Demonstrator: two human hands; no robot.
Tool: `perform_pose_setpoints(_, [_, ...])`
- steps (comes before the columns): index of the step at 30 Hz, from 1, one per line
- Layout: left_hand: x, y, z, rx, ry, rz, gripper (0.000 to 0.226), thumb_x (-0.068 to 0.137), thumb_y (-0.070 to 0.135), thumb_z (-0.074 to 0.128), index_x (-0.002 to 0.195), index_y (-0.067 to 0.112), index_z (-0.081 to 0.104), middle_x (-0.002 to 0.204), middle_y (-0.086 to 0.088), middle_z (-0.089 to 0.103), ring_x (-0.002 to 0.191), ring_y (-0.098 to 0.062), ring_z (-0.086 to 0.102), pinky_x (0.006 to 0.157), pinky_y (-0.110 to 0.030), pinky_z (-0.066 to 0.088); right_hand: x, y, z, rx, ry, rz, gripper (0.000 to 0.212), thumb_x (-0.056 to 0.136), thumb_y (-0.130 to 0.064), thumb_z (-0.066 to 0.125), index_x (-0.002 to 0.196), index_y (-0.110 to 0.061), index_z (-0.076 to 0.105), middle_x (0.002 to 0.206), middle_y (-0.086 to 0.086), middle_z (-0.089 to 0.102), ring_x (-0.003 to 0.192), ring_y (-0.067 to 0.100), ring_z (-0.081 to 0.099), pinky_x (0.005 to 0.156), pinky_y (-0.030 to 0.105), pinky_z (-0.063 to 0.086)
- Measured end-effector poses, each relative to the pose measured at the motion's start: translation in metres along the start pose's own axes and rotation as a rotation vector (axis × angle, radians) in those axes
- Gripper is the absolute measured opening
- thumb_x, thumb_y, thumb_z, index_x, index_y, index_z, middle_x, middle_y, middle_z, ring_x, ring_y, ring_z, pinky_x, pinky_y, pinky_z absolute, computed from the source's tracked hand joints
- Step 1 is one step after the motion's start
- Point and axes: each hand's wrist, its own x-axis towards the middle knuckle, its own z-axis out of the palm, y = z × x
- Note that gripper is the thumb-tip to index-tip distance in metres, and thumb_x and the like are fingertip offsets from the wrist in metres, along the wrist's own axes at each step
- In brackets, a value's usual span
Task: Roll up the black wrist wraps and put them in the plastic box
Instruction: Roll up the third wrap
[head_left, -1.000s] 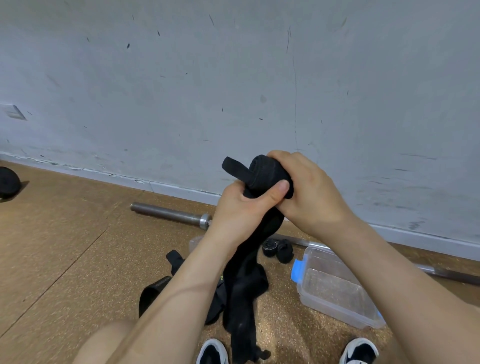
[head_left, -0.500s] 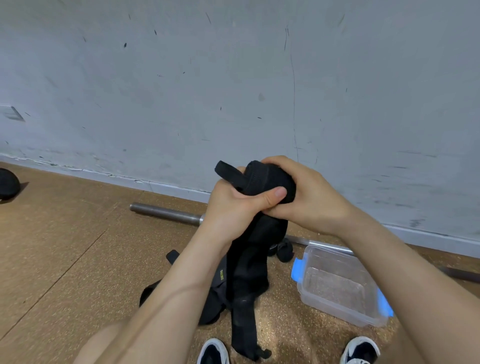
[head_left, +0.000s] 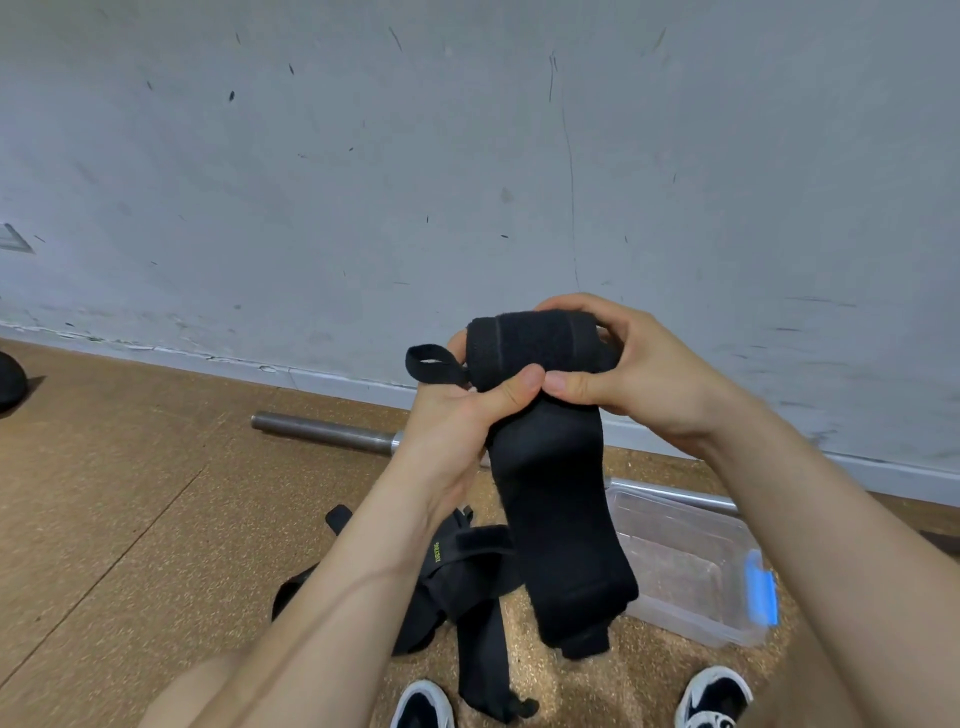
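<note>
Hands mid-frame: left hand (head_left: 457, 415) and right hand (head_left: 639, 364) both pinch soft black wrist wrap (head_left: 545, 415), keeping roll tight; clear plastic box (head_left: 691, 566) waits lower right.

Two hands rolling a black wrap

The left hand (head_left: 457, 415) and right hand (head_left: 628, 364) grip the wrap (head_left: 550, 467); its tail hangs above the box (head_left: 691, 561), more wraps (head_left: 467, 582) on the floor (head_left: 130, 493).
</note>
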Motion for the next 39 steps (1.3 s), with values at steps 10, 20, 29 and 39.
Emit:
perform_pose_setpoints(10, [0.001,0.013,-0.008,0.058,0.085,0.02,0.048,0.076,0.03,0.081,0.117,0.011,0.068,0.104,-0.009,0.073,0.096,-0.022,0.071,0.074,-0.036,0.057,0.0,0.0,0.006,0.042,0.055,0.024,0.058,0.072,-0.001,0.081,0.121,-0.024,0.061,0.102,0.001,0.072,0.096,0.018,0.071,0.078,0.036,0.06])
perform_pose_setpoints(20, [-0.003,0.017,-0.012,0.116,0.094,0.095,0.032,0.081,0.004,0.071,0.111,0.017,0.07,0.096,-0.01,0.068,0.089,-0.024,0.071,0.074,-0.048,0.061,0.001,0.001,0.012,0.148,0.019,0.198,0.05,0.068,-0.045,0.073,0.11,-0.018,0.069,0.072,-0.006,0.059,0.055,0.01,0.034,0.041,0.019,0.024])
perform_pose_setpoints(29, [0.001,0.016,-0.019,0.23,0.018,0.132,0.039,0.078,-0.002,0.075,0.104,0.025,0.069,0.109,-0.012,0.067,0.097,-0.027,0.068,0.08,-0.042,0.059,0.0,0.003,0.014,0.118,0.083,0.133,0.027,0.089,-0.011,0.069,0.114,-0.018,0.067,0.067,-0.005,0.055,0.053,0.009,0.036,0.041,0.02,0.018])
perform_pose_setpoints(39, [-0.002,0.031,-0.02,0.27,0.039,-0.012,0.043,0.069,0.037,0.074,0.106,0.015,0.073,0.092,-0.009,0.071,0.082,-0.024,0.071,0.07,-0.038,0.061,-0.002,-0.003,0.011,0.045,-0.039,0.124,0.05,0.075,-0.038,0.07,0.123,-0.027,0.062,0.077,-0.005,0.062,0.057,0.009,0.051,0.046,0.022,0.039])
